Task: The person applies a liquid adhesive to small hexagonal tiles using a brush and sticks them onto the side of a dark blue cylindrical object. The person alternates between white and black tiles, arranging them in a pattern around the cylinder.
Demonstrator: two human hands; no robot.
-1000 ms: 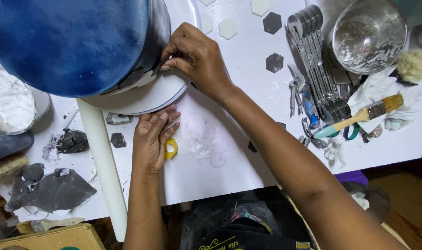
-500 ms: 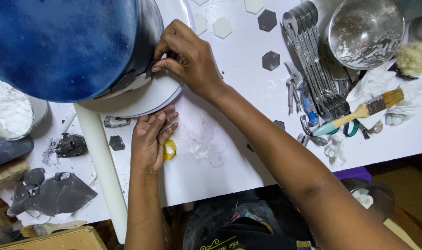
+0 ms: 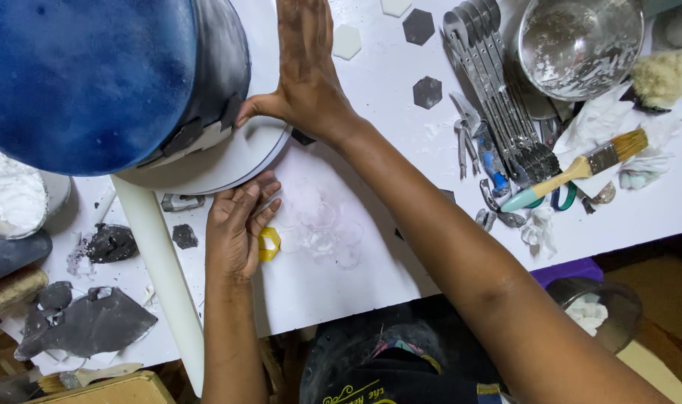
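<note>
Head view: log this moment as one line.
left hand: flat by round board | right hand: thumb on blue cake base | yellow hexagon cutter: beside left hand

One head-worn camera looks steeply down, close over the white table (image 3: 401, 135).

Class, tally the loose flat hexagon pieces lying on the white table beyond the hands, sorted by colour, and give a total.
White flat hexagon pieces: 2 (the second at the top edge)
Dark grey flat hexagon pieces: 2 (the second nearer the top edge)
Total: 4
</note>
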